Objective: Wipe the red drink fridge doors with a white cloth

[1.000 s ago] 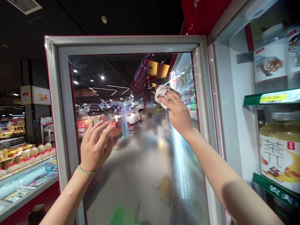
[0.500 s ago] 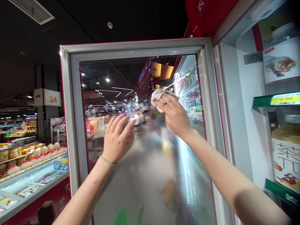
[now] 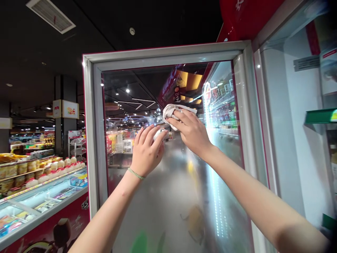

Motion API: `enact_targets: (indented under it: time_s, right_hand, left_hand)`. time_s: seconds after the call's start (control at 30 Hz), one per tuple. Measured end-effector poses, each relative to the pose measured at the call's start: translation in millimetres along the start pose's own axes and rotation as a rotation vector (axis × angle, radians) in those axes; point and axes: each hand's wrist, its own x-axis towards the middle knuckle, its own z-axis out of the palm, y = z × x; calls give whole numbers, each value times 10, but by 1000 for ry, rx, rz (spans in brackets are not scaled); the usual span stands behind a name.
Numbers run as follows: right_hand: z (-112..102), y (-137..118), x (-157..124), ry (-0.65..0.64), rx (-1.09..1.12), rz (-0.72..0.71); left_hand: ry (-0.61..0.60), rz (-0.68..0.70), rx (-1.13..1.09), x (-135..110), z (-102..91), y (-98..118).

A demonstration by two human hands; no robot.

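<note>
My right hand (image 3: 193, 131) is pressing a crumpled white cloth (image 3: 171, 112) against the glass pane (image 3: 168, 214) of an open fridge door, high up near the middle. Just left of it and slightly lower, my left hand (image 3: 147, 149) is raised at the same pane with fingers stretched and a little apart. A thin green band (image 3: 136, 173) circles the left wrist. Whether the left fingertips touch the glass I cannot tell. A grey gasketed frame (image 3: 168, 59) surrounds the pane, which shows shop lights and a hazy lower part.
On the right is the fridge's white inner wall (image 3: 297, 116), with a green shelf edge (image 3: 319, 116) beside it. A chest freezer (image 3: 52, 200) with packaged goods runs along the left, jars (image 3: 52, 170) lined up behind it. A dark pillar (image 3: 65, 130) stands farther back.
My right hand and the cloth have slid left across the glass, closer to my left hand. The view has turned left, so the door frame appears farther right.
</note>
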Motion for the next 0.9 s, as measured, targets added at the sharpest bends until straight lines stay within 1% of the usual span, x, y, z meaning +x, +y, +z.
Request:
enact_targets:
  time_s: [0.03,0.13,0.17,0.27,0.4,0.5,0.63,0.73,0.83,0.9]
  right_hand:
    - [10,-14,8,-6,3,-10]
    - [29,-43,42,61,-6,48]
    - [33,-52,56,59,-2,46]
    - [48,-82,106,-16,26,-25]
    - [73,-117,177,-5,35,3]
    - [90,-138,211,-70,48,-82]
    - [106,-170,250,-25,15,-35]
    - [99,-189,291,-95,27,-109]
    - [74,-172,344,-91,24,-99]
    - [57,-140,382,-115,31,-128]
  left_hand:
    - [2,0,-1,-6,4,1]
    - [3,5,13,-24,7,9]
    - [1,8,20,-29,6,12]
    - [-3,14,26,-37,4,18]
    - [-6,5,9,-42,10,20]
    - [-10,-3,-6,-46,8,26]
    - [-6,0,-11,-52,5,34]
    - [4,8,-13,-59,15,28]
    - [21,17,3,-69,32,16]
    - [26,23,13,-75,41,11]
